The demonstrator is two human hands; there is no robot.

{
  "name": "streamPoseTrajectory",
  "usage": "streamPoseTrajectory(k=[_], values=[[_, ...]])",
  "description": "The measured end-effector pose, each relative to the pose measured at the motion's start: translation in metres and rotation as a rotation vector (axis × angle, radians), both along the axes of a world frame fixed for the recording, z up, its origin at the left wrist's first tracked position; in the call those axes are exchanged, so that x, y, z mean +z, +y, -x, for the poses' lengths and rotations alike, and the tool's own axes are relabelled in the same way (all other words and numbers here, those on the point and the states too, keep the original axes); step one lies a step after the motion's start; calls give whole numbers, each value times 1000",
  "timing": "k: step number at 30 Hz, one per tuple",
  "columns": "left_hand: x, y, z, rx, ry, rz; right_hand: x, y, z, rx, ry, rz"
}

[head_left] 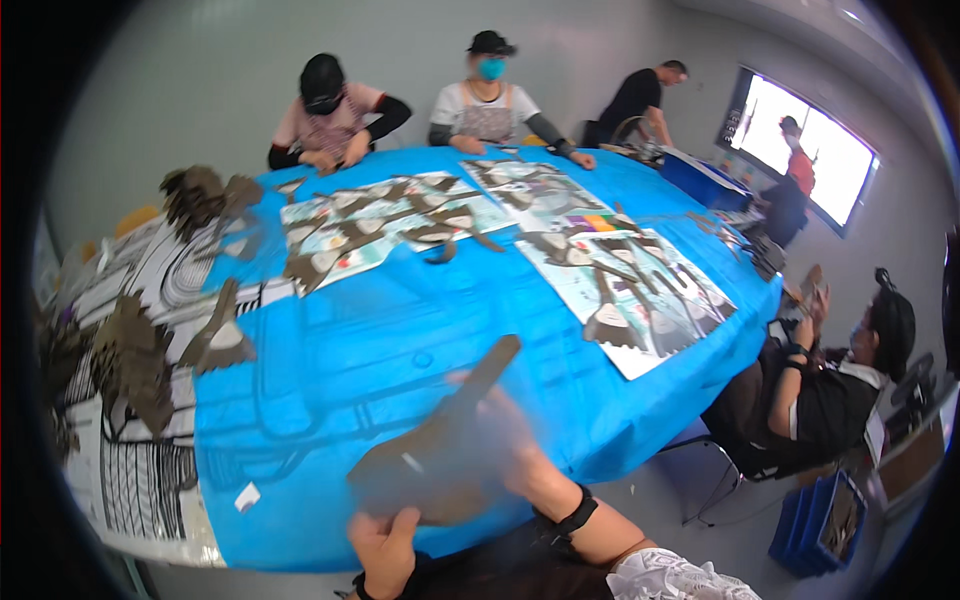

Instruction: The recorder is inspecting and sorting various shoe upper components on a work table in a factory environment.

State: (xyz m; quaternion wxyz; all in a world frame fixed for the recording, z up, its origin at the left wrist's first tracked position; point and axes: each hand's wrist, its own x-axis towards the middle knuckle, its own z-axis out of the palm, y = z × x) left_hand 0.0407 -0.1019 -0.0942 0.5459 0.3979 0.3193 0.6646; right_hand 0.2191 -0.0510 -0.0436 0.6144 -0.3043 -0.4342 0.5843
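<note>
A flat grey-brown cut piece (440, 460), wide and rounded at one end with a narrow strap at the other, is held above the near edge of the table. My left hand (385, 550) pinches its wide lower edge between thumb and fingers. Over the right side of the piece is my right hand (515, 440), its fingers smeared by motion, so I cannot tell if they grip it. A translucent blurred patch covers part of the piece near that hand. To the left, a similar piece with a pale patch (220, 338) lies by itself.
Stacks of brown pieces (135, 365) stand on the left of the blue-covered table (330, 400). Printed sheets (590, 300) bearing several pieces lie farther off. A white scrap (247, 497) is near the front. Co-workers sit across and at right; blue crates (820, 525) stand on the floor.
</note>
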Motion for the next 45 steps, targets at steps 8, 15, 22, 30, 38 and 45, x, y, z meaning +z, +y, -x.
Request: streamPoseTrajectory(k=[8, 15, 22, 30, 38, 45], values=[[-9, 2, 17, -62, 310, -158, -18, -11, -15, 109, 27, 252], [8, 8, 17, -246, 236, -40, -35, -8, -26, 268, 70, 407], [17, 9, 7, -291, 415, 57, -45, -4, -30, 221, 220, 375], [12, 11, 12, -298, 692, -138, -51, -5, -33, 308, 272, 350], [8, 12, 5, -296, 284, 91, -48, -7, -32, 171, 356, 279], [16, 4, -1, -211, 289, 92, -51, -7, -31, 172, 338, 260]])
